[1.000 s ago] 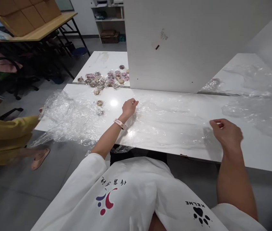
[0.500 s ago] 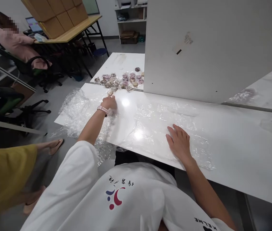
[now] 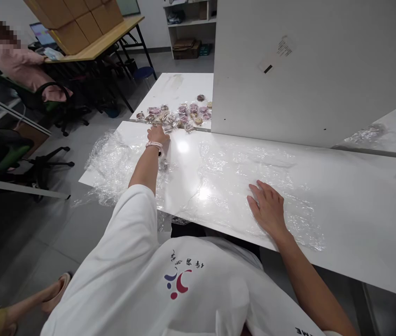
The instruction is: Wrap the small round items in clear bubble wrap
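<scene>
A: Where are the wrapped pieces?

B: The cluster of small, round wrapped pieces point(image 3: 184, 111) lies along the near edge of the far table point(image 3: 170, 86), with a few at the far edge of the near table point(image 3: 355, 205). They are purple, pale yellow and brown, each in clear wrap. One dark piece sits apart, farther in from that near edge.

A: And the left hand?

B: The left hand point(image 3: 157, 134) reaches to the far edge of the near table, toward its left end, right at the cluster's front. Its fingertips are partly hidden, so I can't tell whether its grip is closed on a piece. There's a pale wristband point(image 3: 153, 145) on that wrist.

A: What about the right?

B: The right hand point(image 3: 268, 208) is palm down near the table's near edge, its grip open with the fingers spread, over the clear plastic film point(image 3: 254, 163). That film spreads across the middle of the near table.

A: Is there more plastic?

B: Yes, a crumpled heap of film point(image 3: 109, 168) covers the left end and spills past the edge there.

A: And beyond?

B: A white panel point(image 3: 271, 88) rises at the far edge. Farther off, cardboard boxes point(image 3: 74, 37) are stacked on a wooden table point(image 3: 130, 25).
</scene>
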Demonstrator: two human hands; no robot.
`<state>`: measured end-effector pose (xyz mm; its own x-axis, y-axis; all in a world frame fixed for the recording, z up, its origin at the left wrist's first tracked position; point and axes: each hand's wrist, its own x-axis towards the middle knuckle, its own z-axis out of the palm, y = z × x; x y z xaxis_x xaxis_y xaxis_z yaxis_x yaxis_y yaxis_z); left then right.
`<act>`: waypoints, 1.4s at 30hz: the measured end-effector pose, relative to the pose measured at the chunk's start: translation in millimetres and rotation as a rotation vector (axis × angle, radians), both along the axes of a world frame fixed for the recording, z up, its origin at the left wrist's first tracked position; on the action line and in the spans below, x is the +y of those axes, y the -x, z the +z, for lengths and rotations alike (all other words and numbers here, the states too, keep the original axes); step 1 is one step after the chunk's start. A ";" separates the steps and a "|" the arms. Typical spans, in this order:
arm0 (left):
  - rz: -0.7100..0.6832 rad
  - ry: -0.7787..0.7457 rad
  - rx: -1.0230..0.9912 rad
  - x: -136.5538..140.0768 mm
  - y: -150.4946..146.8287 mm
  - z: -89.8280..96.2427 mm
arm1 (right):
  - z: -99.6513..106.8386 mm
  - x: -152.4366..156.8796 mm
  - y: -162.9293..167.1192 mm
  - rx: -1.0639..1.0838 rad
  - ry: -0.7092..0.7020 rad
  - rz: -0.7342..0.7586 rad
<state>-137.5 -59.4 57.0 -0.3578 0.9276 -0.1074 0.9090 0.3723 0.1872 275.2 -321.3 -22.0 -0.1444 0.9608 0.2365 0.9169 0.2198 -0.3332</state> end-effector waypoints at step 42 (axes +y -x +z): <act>-0.831 -0.140 -0.364 -206.6 -150.4 1.3 | 75.5 10.3 -27.8 0.211 0.358 0.119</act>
<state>12.9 -266.0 58.3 0.4641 0.8844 0.0497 0.7505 -0.4223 0.5084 303.1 -310.9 53.5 -0.2437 0.9671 -0.0724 0.7957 0.1567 -0.5851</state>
